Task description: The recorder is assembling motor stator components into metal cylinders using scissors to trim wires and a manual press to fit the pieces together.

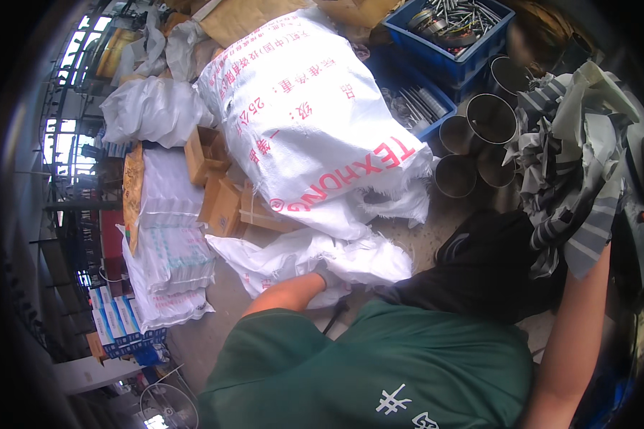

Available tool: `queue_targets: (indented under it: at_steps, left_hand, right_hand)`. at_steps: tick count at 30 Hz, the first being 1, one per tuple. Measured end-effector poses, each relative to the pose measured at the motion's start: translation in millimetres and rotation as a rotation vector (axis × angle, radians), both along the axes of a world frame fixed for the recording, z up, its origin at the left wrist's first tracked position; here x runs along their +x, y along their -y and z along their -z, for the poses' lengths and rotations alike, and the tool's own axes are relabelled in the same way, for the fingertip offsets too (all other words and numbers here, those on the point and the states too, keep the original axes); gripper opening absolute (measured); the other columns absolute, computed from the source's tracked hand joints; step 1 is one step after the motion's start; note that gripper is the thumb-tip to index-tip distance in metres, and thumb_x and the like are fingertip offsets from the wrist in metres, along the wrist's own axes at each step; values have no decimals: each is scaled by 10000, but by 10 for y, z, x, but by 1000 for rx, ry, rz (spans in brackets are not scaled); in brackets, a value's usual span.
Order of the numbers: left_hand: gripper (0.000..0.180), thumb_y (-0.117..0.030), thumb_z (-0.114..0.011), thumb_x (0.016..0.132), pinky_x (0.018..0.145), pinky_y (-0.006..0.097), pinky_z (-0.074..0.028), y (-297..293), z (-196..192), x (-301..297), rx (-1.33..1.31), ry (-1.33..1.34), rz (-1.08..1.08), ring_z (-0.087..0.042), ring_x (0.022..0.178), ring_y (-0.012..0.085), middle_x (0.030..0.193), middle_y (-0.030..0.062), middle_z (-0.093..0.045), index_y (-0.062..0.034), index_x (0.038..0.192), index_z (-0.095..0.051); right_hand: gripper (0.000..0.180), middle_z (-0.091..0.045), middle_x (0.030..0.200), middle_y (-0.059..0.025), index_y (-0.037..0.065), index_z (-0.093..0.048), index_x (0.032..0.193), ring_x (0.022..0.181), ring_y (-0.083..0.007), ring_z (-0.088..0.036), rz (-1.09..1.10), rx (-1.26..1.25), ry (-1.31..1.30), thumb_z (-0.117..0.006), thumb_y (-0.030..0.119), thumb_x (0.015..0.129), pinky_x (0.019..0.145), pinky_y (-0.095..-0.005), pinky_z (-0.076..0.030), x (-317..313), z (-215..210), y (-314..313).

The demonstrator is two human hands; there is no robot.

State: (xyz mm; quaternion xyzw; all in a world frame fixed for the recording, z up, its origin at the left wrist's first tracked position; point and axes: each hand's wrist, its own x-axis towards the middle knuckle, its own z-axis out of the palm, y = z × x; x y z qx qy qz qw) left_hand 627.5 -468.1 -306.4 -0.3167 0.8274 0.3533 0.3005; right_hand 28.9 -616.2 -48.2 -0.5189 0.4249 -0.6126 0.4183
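Observation:
My left hand [327, 275], in a grey glove, grips the bunched edge of a white woven sack [368, 261] low in front of me; its fingertips are hidden in the folds. On the right my bare right forearm [579, 322] reaches up to a big crumpled bundle of grey striped sheets [576, 157], which looks like paper or thin cloth. That bundle is raised, and it covers my right hand. Just beyond my left hand bulges a large white woven sack [300, 107] with red print and a frayed end.
Open brown cardboard boxes [222, 204] and stacked white packs [172, 250] lie to the left. Blue bins [472, 61] with metal parts stand at the far right, near several round metal tubes [456, 176]. Blue-and-white boxes [118, 322] are stacked at the lower left, above a fan [168, 407].

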Motion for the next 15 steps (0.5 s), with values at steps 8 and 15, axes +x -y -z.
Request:
queue_targets:
  at_steps: [8, 15]
  left_hand:
    - [394, -320, -683, 871, 972, 432, -486, -238, -49, -156, 59, 227, -409, -639, 1099, 311, 1173, 134, -691, -138, 1220, -666]
    - [405, -318, -689, 866, 975, 429, -486, -40, -306, 386, 97, 204, -346, -638, 1103, 308, 1179, 133, -690, -135, 1227, -662]
  right_hand:
    - [308, -717, 1075, -105, 27, -619, 1267, 887, -201, -723, 22, 6, -107, -619, 168, 993, 735, -317, -600, -1, 7, 47]
    - [297, -726, 1057, -98, 26, -632, 1253, 878, -194, -725, 49, -11, -196, -620, 170, 993, 731, -316, -599, 91, -79, -104]
